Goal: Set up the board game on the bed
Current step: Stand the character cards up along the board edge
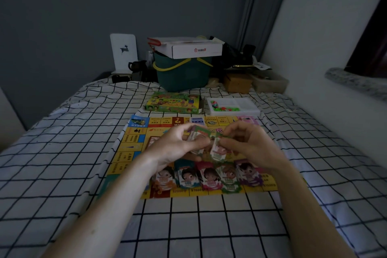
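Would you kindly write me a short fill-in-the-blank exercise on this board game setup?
1. Both hands hold play ____ above the game board.
2. The white tray of pieces lies to the ____ of the green game box.
3. The white carton rests atop the green ____.

Missing words: money; right; basket

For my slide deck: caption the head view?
Both hands sort play money above the game board.
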